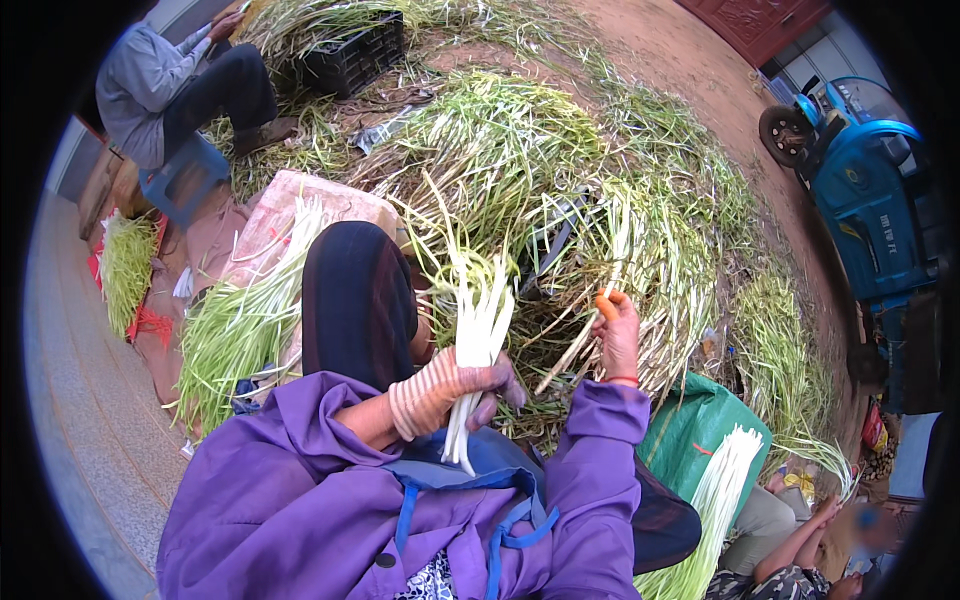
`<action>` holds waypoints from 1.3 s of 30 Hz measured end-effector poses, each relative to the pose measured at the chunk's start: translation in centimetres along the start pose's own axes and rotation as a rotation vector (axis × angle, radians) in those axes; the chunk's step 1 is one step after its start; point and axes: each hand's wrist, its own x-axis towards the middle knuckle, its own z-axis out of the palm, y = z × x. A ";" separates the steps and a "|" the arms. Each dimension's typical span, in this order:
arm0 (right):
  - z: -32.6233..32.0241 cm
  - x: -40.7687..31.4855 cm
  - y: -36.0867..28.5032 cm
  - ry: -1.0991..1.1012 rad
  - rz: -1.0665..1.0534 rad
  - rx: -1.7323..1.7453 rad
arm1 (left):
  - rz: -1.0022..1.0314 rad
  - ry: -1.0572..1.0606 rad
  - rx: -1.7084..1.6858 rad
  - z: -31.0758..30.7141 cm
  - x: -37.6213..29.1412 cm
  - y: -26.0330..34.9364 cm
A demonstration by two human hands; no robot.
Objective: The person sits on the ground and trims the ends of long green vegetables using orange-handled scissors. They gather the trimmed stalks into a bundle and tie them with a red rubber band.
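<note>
My left hand (pixel 457 386), in a striped, stained glove, grips a bunch of peeled white-stemmed chives (pixel 481 322) in front of my lap. Their white ends point down toward my blue apron (pixel 450 474), and pale green leaves curl at the top. My right hand (pixel 619 334) has orange covers on its thumb and finger. Between them it pinches a thin chive stalk (pixel 615 266), beside the large heap of unpeeled chives (pixel 667 277). Cleaned chives lie on a pinkish block (pixel 337 199) to my left. Another cleaned bundle (pixel 716 495) rests on a green sack (pixel 679 431) at my right.
At upper left a person (pixel 161 82) sits on a blue plastic stool (pixel 184 180) near a black crate (pixel 356 56). Another person (pixel 787 540) works at lower right. A blue vehicle (pixel 862 202) stands on the right. More chives (pixel 126 266) lie at far left.
</note>
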 end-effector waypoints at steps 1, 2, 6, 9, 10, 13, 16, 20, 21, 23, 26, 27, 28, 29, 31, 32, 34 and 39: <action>-0.5 -0.7 -0.5 -0.073 0.034 0.187 | 0.056 -0.001 0.013 0.3 0.7 0.5; -0.6 -1.3 -0.7 -0.081 0.078 0.127 | 0.121 0.021 0.042 0.6 1.5 1.0; -1.2 -4.6 -1.5 -0.146 0.130 0.152 | 0.238 0.142 -0.082 1.4 6.1 2.1; -0.7 -7.4 -1.7 -0.165 0.223 0.093 | 0.260 0.270 -0.178 1.3 9.8 1.2; -0.4 -8.3 -1.8 -0.203 0.189 0.091 | 0.219 0.320 -0.190 1.0 10.9 0.8; 0.6 -10.7 -2.1 -0.247 0.176 0.062 | 0.139 0.419 -0.173 0.2 13.0 -1.0; 1.7 -12.3 -2.2 -0.275 0.180 0.045 | 0.078 0.432 -0.118 -0.6 13.9 -2.3; 3.2 -13.1 -2.0 -0.258 0.196 -0.052 | 0.074 0.393 -0.083 -1.3 14.3 -2.8; 3.5 -13.1 -2.0 -0.280 0.188 -0.049 | 0.086 0.381 -0.071 -1.5 14.3 -2.7; 4.0 -13.2 -1.9 -0.298 0.192 -0.088 | 0.085 0.389 -0.003 -1.7 14.3 -2.5; 4.1 -12.2 -2.1 -0.320 0.242 -0.086 | 0.109 0.386 0.072 -1.8 14.2 -2.3; 4.2 -11.6 -2.2 -0.269 0.312 -0.099 | 0.114 0.389 0.094 -1.8 14.1 -2.3; 4.3 -11.0 -2.3 -0.244 0.205 -0.087 | 0.148 0.376 0.157 -1.7 13.8 -2.3; 4.5 -10.3 -2.3 -0.194 0.142 -0.018 | 0.163 0.353 0.198 -1.5 13.6 -2.4; 4.9 -9.0 -2.2 -0.090 0.144 0.131 | 0.135 0.288 0.262 -1.3 13.1 -2.4; 5.3 -8.5 -2.1 -0.049 0.111 0.134 | 0.119 0.274 0.291 -1.2 13.0 -2.3; 5.5 -8.0 -2.1 -0.071 0.096 0.141 | 0.100 0.280 0.272 -1.2 12.7 -2.1; 5.3 -9.5 -2.1 -0.090 0.013 0.444 | 0.084 0.329 0.147 -1.7 12.7 -1.6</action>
